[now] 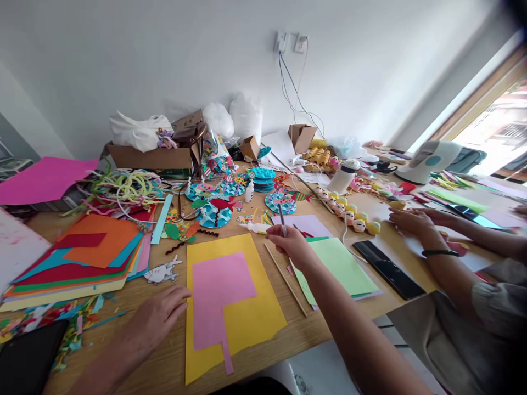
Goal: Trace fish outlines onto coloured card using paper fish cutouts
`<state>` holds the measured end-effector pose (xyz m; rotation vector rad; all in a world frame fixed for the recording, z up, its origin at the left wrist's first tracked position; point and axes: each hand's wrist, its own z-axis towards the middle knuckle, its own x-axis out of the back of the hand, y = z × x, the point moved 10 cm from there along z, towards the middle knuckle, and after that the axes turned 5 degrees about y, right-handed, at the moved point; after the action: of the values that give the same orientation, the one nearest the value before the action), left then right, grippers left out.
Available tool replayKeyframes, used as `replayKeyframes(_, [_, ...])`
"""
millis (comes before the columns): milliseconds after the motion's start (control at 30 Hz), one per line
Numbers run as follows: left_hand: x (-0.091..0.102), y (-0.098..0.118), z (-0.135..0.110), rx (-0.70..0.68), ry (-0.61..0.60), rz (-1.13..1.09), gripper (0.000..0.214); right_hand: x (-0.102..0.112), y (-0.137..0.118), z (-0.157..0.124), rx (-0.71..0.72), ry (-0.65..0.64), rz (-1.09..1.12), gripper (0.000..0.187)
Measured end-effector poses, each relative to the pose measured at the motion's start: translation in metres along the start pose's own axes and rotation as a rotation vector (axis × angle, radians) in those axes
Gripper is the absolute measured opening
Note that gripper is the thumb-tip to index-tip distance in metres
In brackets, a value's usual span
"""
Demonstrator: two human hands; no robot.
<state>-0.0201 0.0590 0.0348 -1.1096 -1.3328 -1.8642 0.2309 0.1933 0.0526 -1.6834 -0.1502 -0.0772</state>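
My left hand (158, 317) lies flat and open on the wooden table (164, 362), fingertips at the left edge of a yellow paper sheet (247, 318). A pink cut-out shape (218, 299) lies on that yellow sheet. My right hand (288, 241) is closed around a pen (282, 219), held upright just beyond the sheet's far right corner. A thin wooden stick (285, 280) lies between the yellow sheet and a light green sheet (340, 266).
A stack of coloured paper (82, 258) sits at the left, with paper scraps near it. Craft fish discs, cords, boxes and bags crowd the back. Another person's arms (436, 241) reach in from the right, beside a black phone (389, 271).
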Motion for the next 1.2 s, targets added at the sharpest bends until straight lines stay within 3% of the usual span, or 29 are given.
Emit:
replayKeyframes(167, [-0.009,0.014,-0.005,-0.016,0.03,-0.052,0.025,-0.005,-0.002,0.048,-0.053,-0.029,-0.21,0.01])
replayKeyframes(333, [-0.016,0.035,-0.013,-0.137,0.077,-0.049,0.031,-0.015,-0.001,0.088,-0.077,-0.024,-0.314,0.01])
replayKeyframes(400, [-0.016,0.031,-0.02,-0.152,0.096,-0.025,0.031,-0.017,-0.002,0.098,-0.071,-0.015,-0.345,0.01])
replayKeyframes(500, [-0.013,0.007,-0.032,-0.095,0.109,0.039,0.03,-0.018,-0.009,0.1,-0.031,0.01,-0.363,0.008])
replayKeyframes(667, [0.011,-0.051,-0.031,0.1,0.152,0.202,0.032,-0.03,-0.034,0.063,0.071,0.01,-0.365,0.006])
replayKeyframes(867, [0.024,-0.089,0.014,0.134,-0.049,0.33,0.037,-0.068,-0.047,-0.01,0.165,-0.242,-0.435,0.006])
replayKeyframes(1033, [0.012,-0.097,0.028,0.075,-0.149,0.352,0.046,-0.057,-0.028,-0.049,0.149,-0.291,-0.502,0.009])
replayKeyframes(1200, [0.009,-0.102,0.03,0.065,-0.169,0.361,0.047,-0.036,-0.001,-0.07,0.056,-0.277,-0.511,0.013])
